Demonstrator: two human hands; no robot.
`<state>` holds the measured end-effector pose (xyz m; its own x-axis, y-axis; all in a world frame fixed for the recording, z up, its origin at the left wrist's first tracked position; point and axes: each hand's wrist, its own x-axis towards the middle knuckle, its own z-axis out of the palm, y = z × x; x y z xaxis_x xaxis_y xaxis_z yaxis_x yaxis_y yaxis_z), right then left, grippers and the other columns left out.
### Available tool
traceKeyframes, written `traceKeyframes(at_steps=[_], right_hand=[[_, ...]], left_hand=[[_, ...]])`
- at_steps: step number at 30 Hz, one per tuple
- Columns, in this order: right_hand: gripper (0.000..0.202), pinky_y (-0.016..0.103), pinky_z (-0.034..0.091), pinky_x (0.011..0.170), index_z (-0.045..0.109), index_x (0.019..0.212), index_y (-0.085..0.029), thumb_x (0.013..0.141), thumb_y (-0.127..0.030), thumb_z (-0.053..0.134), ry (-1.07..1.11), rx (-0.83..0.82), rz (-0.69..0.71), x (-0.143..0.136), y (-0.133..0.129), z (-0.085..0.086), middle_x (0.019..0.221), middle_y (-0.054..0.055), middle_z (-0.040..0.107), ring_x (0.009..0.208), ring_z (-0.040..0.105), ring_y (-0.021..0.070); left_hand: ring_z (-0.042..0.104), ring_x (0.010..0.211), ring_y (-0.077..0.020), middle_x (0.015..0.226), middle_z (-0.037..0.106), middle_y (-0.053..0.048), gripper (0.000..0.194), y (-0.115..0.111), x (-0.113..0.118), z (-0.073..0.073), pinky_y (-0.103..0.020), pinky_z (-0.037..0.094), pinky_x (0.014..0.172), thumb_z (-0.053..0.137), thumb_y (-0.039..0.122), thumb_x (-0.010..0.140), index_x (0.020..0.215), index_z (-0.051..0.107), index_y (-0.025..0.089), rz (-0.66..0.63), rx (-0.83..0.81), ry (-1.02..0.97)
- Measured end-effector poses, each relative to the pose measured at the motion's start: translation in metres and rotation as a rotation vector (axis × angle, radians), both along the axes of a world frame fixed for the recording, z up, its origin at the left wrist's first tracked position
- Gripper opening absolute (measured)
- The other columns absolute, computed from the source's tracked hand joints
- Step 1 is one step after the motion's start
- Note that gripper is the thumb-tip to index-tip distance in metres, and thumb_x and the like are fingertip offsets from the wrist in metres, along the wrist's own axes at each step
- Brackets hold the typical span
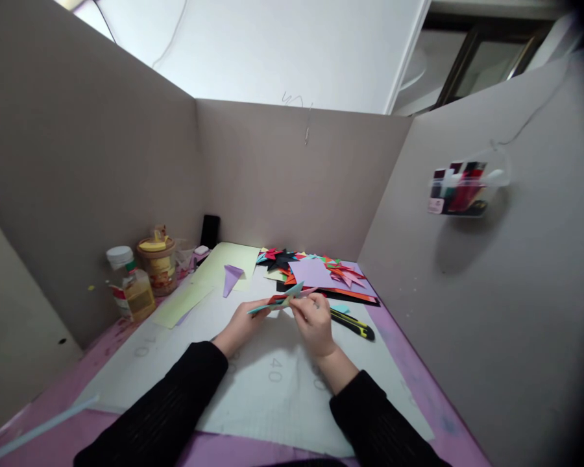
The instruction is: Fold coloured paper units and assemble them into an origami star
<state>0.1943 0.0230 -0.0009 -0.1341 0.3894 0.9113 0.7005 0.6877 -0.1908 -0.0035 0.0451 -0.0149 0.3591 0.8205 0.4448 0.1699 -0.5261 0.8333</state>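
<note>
Above the middle of the white mat (253, 395), both my hands are on a piece of folded paper (294, 292) in light blue, red, pink and pale yellow. My left hand (243, 324) grips it from the left, its fingers partly hidden behind the paper. At the paper's right side, my right hand (315, 319) pinches it between thumb and fingers. A black and yellow utility knife (353, 324) lies just right of my right hand. Beyond my left hand, a folded purple paper piece (232, 279) rests on the mat.
Several folded colored paper shapes (277, 259) are heaped at the back, with a lilac sheet (314, 273) among them. Pale green paper (185, 305) lies left. A bottle of yellowish liquid (136, 288) and a tub (158, 263) stand by the left panel. Grey panels (292, 181) enclose three sides.
</note>
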Motion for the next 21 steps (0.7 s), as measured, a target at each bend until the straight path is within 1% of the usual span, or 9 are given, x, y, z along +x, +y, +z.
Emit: traceKeyframes(at_steps=[4,7,11,15,17,21], right_hand=[[0.023,0.039,0.039,0.078,0.068,0.101,-0.025,0.085,-0.012,0.058,-0.09,0.042,-0.001,0.0007,-0.0017,0.0004,0.085,0.002,0.071,0.083,0.05,0.0214],[0.021,0.039,0.039,0.078,0.068,0.099,-0.025,0.084,-0.012,0.059,-0.084,0.045,-0.007,-0.0006,-0.0009,-0.0017,0.085,0.002,0.071,0.084,0.051,0.0217],[0.021,0.04,0.042,0.077,0.067,0.1,-0.025,0.085,-0.014,0.058,-0.028,-0.011,0.019,-0.0038,0.0018,-0.0061,0.084,0.003,0.071,0.082,0.053,0.022],[0.021,0.039,0.044,0.075,0.065,0.102,-0.026,0.084,-0.018,0.06,0.018,-0.082,0.082,-0.0045,0.0036,-0.0074,0.089,0.003,0.072,0.08,0.053,0.0224],[0.019,0.039,0.044,0.076,0.065,0.101,-0.025,0.084,-0.019,0.061,0.012,-0.113,0.1,-0.0033,0.0044,-0.0068,0.089,0.003,0.072,0.08,0.054,0.0224],[0.012,0.039,0.042,0.078,0.066,0.093,-0.024,0.084,-0.019,0.061,-0.022,-0.143,0.115,0.0003,0.0067,-0.0057,0.082,0.002,0.071,0.081,0.055,0.0219]], left_hand=[[0.062,0.107,-0.0256,0.117,0.067,-0.008,0.034,-0.0005,0.0001,0.0017,-0.038,0.045,0.096,0.052,0.034,0.088,0.113,0.068,0.018,0.0,0.002,-0.024],[0.063,0.105,-0.0256,0.114,0.068,-0.009,0.034,0.0009,-0.0001,-0.0005,-0.037,0.046,0.094,0.053,0.035,0.088,0.112,0.069,0.017,-0.003,0.002,-0.023],[0.064,0.101,-0.026,0.112,0.069,-0.009,0.033,0.0028,-0.0003,-0.0038,-0.038,0.048,0.091,0.054,0.036,0.087,0.11,0.07,0.018,0.013,-0.005,-0.02],[0.063,0.105,-0.0266,0.117,0.067,-0.009,0.033,0.0019,-0.0003,-0.002,-0.039,0.046,0.094,0.054,0.035,0.087,0.112,0.069,0.018,0.005,-0.017,-0.026],[0.062,0.108,-0.0264,0.118,0.066,-0.009,0.033,0.0009,-0.0002,-0.0004,-0.039,0.045,0.096,0.053,0.034,0.087,0.112,0.069,0.017,-0.009,-0.01,-0.028],[0.062,0.107,-0.0256,0.117,0.067,-0.009,0.032,0.0003,-0.0008,0.0003,-0.039,0.046,0.095,0.054,0.031,0.087,0.111,0.069,0.018,-0.008,0.008,-0.02]])
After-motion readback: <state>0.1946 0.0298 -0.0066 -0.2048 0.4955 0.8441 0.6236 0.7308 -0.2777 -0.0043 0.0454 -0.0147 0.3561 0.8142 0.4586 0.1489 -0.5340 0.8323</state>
